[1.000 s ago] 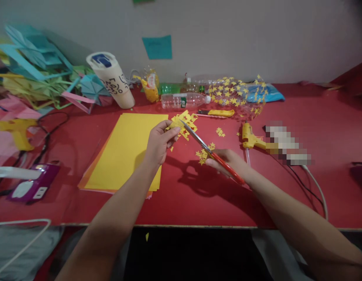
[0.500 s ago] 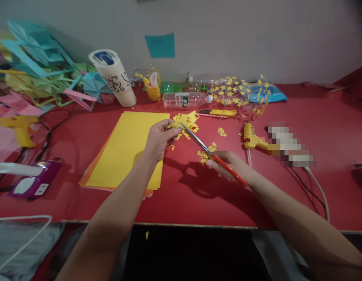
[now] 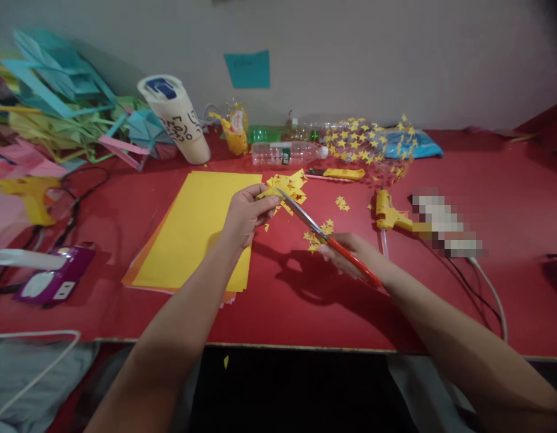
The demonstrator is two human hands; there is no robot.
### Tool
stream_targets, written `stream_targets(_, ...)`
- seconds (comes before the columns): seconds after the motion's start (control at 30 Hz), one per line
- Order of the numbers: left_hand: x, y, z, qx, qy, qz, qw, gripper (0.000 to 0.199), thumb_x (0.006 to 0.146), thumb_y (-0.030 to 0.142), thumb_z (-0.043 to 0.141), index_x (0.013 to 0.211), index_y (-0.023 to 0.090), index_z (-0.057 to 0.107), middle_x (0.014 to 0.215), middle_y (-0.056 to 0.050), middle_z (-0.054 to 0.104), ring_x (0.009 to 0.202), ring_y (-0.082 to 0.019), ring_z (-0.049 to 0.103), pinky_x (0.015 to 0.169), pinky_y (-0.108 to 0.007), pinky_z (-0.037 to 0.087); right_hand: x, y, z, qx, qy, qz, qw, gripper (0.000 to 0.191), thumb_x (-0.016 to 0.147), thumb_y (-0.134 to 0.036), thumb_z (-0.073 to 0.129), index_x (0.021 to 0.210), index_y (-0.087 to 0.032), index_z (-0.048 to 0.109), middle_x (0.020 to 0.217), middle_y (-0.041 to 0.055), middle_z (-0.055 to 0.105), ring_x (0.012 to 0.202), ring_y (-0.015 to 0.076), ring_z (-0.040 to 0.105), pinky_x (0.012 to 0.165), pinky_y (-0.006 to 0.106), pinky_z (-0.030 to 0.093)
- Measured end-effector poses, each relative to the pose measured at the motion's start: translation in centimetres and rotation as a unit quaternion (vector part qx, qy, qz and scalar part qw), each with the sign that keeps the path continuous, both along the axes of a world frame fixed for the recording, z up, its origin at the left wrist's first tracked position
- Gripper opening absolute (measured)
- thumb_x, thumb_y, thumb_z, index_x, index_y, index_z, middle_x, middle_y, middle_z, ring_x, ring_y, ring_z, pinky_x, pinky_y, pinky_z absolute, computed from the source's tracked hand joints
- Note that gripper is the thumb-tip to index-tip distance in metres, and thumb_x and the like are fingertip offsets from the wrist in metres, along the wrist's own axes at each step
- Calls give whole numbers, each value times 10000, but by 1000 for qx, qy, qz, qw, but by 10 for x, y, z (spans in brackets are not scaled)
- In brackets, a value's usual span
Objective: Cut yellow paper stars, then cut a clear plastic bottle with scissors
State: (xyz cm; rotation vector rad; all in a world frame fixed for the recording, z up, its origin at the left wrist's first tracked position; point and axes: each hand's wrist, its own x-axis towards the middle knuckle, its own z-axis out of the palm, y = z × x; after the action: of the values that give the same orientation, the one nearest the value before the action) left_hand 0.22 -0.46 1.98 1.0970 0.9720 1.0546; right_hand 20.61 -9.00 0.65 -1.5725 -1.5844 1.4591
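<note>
One hand (image 3: 356, 251) holds scissors (image 3: 331, 242); black lettering (image 3: 174, 128) marks the tumbler (image 3: 193, 144).

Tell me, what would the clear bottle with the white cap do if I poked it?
The clear bottle would probably roll, because it's round and lying on its side. It's likely light for its size, since no drink shows through its see-through wall. It might also dent if squeezed, because it looks like plastic.

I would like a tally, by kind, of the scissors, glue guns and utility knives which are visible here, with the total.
Scissors: 1 pair
Glue guns: 2
Utility knife: 1
Total: 4
</note>
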Motion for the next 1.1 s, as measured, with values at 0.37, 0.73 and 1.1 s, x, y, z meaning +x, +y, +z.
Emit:
stream_targets(0.37, -2, 2, 2, -19, 1, -7, 1000, 150, 559, 188, 689, 592, 174, 543, 442, 63, 485, 355, -13, 373, 346, -152, 147, 1, 0, 0, 1, 7, 10, 1000, 572, 687, -752, 657, 598, -227, 447, 443, -74, 429, 356, 82, 411, 372, 232, 318)
stream_targets(0.73, -3, 2, 3, -15, 1, -21, 1000, 158, 577, 192, 688, 581, 178, 531, 427, 64, 472, 349, -9, 338, 353, -156, 136, 1, 0, -1, -12, 13, 9, 1000, 578, 682, -755, 658, 596, -229, 435, 412, -77, 418, 324, 70, 387, 336, 218, 293)
stream_targets(1.1, -4, 2, 3, -11, 4, -30, 999, 165, 570, 214, 696, 583, 171, 538, 410, 69, 494, 315, 7, 289, 341, -161, 134, 1, 2, -2, -11, -2, 4, 1000, 578, 675, -750, 661, 598, -227, 428, 424, -84, 397, 338, 70, 389, 352, 212, 304)
